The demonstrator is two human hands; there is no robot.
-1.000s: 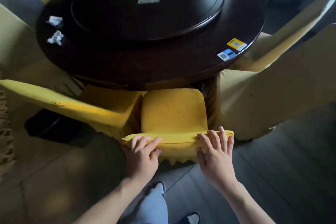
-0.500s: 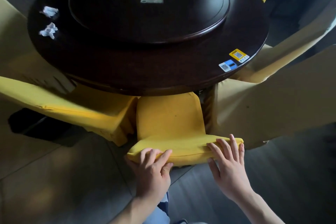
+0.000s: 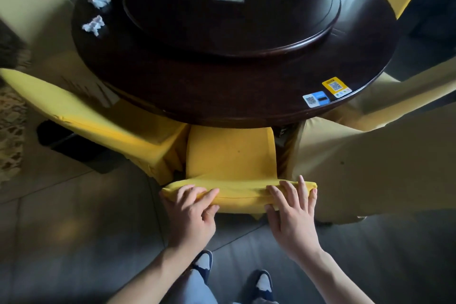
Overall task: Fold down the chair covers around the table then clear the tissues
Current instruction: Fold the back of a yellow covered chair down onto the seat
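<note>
Chair cover (image 3: 232, 160) tucked deeper, hands (image 3: 240, 207) still gripping

We are seeing two stickers, one yellow sticker (image 3: 336, 87) and one blue sticker (image 3: 316, 99) (both with codes), lying near the table edge.

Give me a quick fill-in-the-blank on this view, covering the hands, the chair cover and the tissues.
1. Both hands, left and right, grip the top edge of the ____ chair cover.
2. ____ crumpled tissues lie on the table: one and another.
3. The tissues sit near the table's ____ edge as seen from here.
4. The blue sticker lies beside a ____ one.

Missing words: yellow; Two; left; yellow
</note>
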